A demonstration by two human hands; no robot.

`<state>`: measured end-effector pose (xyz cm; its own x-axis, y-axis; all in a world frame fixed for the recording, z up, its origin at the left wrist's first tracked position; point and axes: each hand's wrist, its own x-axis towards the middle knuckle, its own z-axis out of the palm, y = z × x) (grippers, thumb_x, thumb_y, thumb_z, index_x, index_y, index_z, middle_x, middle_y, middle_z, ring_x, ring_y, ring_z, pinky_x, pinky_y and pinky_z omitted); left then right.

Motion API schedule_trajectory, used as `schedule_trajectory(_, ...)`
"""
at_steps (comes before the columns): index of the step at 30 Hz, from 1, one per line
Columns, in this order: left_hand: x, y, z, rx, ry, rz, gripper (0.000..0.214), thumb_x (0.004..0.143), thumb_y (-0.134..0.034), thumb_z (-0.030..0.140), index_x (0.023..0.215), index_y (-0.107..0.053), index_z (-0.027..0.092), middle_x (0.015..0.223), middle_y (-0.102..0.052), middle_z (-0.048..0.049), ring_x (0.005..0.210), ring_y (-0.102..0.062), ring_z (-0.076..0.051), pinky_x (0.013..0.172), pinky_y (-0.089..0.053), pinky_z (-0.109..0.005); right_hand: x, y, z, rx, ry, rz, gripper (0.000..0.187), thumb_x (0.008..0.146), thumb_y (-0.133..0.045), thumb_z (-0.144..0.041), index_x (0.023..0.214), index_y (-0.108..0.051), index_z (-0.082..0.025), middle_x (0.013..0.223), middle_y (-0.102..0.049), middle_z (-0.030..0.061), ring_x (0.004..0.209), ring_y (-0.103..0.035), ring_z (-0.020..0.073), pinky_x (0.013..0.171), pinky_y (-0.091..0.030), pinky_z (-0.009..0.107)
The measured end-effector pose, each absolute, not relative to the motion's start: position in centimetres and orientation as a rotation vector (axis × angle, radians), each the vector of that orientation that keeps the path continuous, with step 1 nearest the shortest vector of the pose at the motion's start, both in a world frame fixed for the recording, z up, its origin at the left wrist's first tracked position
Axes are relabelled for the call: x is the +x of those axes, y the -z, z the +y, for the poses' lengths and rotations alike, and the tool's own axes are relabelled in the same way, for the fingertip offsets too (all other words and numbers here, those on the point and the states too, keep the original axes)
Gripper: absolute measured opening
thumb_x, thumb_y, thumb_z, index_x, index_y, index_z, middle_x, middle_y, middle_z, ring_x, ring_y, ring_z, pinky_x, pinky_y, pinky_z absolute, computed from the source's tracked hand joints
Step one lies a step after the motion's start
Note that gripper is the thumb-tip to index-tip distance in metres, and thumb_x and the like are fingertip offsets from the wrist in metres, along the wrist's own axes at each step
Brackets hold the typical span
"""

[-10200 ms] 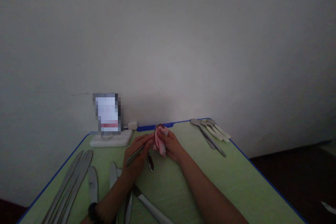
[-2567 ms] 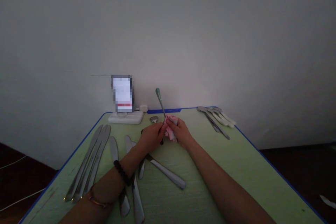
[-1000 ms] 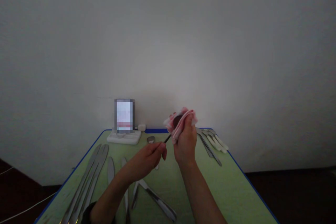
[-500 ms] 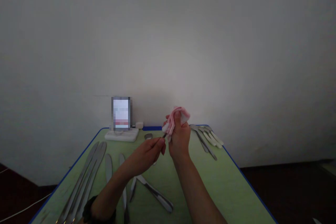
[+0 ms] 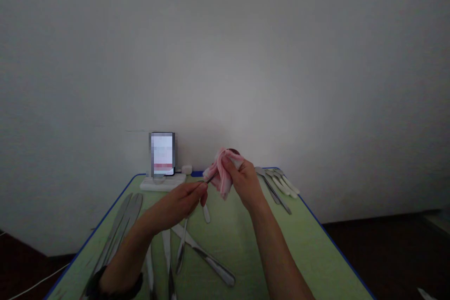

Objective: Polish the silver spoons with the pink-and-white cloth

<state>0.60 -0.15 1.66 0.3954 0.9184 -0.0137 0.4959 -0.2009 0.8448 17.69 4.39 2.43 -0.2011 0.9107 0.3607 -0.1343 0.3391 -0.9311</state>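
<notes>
My left hand point(image 5: 184, 199) is closed on the thin handle of a spoon point(image 5: 233, 151), held up over the middle of the table. The spoon's dark rounded end pokes out past a pink and white cloth point(image 5: 222, 173). My right hand point(image 5: 244, 178) grips that cloth, its thumb on top, wrapped around the spoon; most of the spoon is hidden by it. Under my left hand, several table knives point(image 5: 207, 258) lie loosely on the green table, with a white-handled piece point(image 5: 206, 214) partly covered.
Long knives point(image 5: 130, 211) lie along the table's left side. Metal spoons point(image 5: 272, 190) and white-handled cutlery point(image 5: 286, 185) rest at the back right. A phone point(image 5: 162, 154) stands behind a white power strip point(image 5: 163, 182). A wall point(image 5: 225, 56) rises behind the table point(image 5: 288, 253).
Both hands have shifted: my left hand moved left along with the spoon handle, and the cloth moved slightly left. The spoon's rounded end now shows beyond the cloth.
</notes>
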Motion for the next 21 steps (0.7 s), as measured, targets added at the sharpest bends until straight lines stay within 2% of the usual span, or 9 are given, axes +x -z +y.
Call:
schedule_trajectory(3,-0.9,-2.4,-0.4,1.969,-0.553,1.296,0.046,0.091,-0.028,0.049,0.069,-0.053,0.017,0.057,-0.041,0.005,0.056,-0.041,-0.011,0.055,-0.032,-0.021,19.3,-3.1,4.4,-0.851,-0.99,-1.665,0.032,0.079,-0.058,-0.039,0.099,-0.067,-0.016,0.089,-0.07,0.0034,0.076,-0.061,0.0161,0.067,-0.047,0.025)
schedule_trajectory(5,-1.9,-2.7,-0.6,2.029,-0.479,1.299,0.045,0.091,-0.032,0.046,0.069,-0.058,0.017,0.062,-0.05,0.0029,0.063,-0.048,-0.012,0.061,-0.034,-0.022,20.3,-3.8,3.9,-0.902,-0.961,-1.932,0.029,0.08,-0.056,-0.036,0.098,-0.067,-0.017,0.091,-0.07,0.004,0.08,-0.061,0.0167,0.07,-0.046,0.026)
schedule_trajectory(8,-2.9,-3.1,-0.9,2.08,-0.412,1.25,0.042,0.089,-0.037,0.045,0.074,-0.065,0.019,0.066,-0.057,0.0016,0.065,-0.052,-0.014,0.063,-0.035,-0.022,21.3,-5.1,2.9,-0.971,-0.927,-2.24,0.021,0.081,-0.055,-0.031,0.092,-0.069,-0.02,0.086,-0.071,0.0031,0.077,-0.062,0.0166,0.07,-0.046,0.026)
schedule_trajectory(11,-3.5,-3.6,-1.0,2.106,-0.392,1.196,0.041,0.089,-0.038,0.046,0.082,-0.068,0.02,0.065,-0.057,0.0014,0.064,-0.051,-0.014,0.061,-0.036,-0.022,21.4,-6.1,1.9,-0.94,-0.935,-2.355,0.019,0.082,-0.053,-0.027,0.091,-0.069,-0.022,0.082,-0.07,0.001,0.074,-0.062,0.0152,0.069,-0.046,0.025)
schedule_trajectory(14,-3.4,-4.0,-1.1,2.127,-0.482,1.193,0.042,0.09,-0.034,0.046,0.08,-0.065,0.019,0.064,-0.053,0.0014,0.064,-0.049,-0.013,0.061,-0.035,-0.022,20.5,-6.2,1.6,-0.916,-0.879,-2.155,0.019,0.081,-0.055,-0.029,0.092,-0.068,-0.022,0.084,-0.07,0.0019,0.073,-0.062,0.0148,0.067,-0.047,0.025)
schedule_trajectory(17,-2.2,-4.0,-1.1,2.063,-0.676,1.178,0.043,0.091,-0.031,0.047,0.077,-0.059,0.017,0.06,-0.044,0.0033,0.058,-0.043,-0.011,0.056,-0.033,-0.02,18.7,-5.7,1.8,-0.869,-0.817,-1.676,0.024,0.078,-0.059,-0.036,0.093,-0.067,-0.02,0.087,-0.069,0.0048,0.071,-0.063,0.0162,0.061,-0.049,0.025)
schedule_trajectory(21,-0.4,-3.5,-1.0,1.866,-0.746,1.079,0.045,0.089,-0.03,0.053,0.076,-0.053,0.017,0.053,-0.03,0.0068,0.048,-0.029,-0.009,0.043,-0.024,-0.019,16.3,-4.8,1.7,-0.871,-0.926,-1.245,0.035,0.076,-0.059,-0.049,0.094,-0.066,-0.019,0.069,-0.068,0.003,0.05,-0.058,0.0143,0.044,-0.045,0.024)
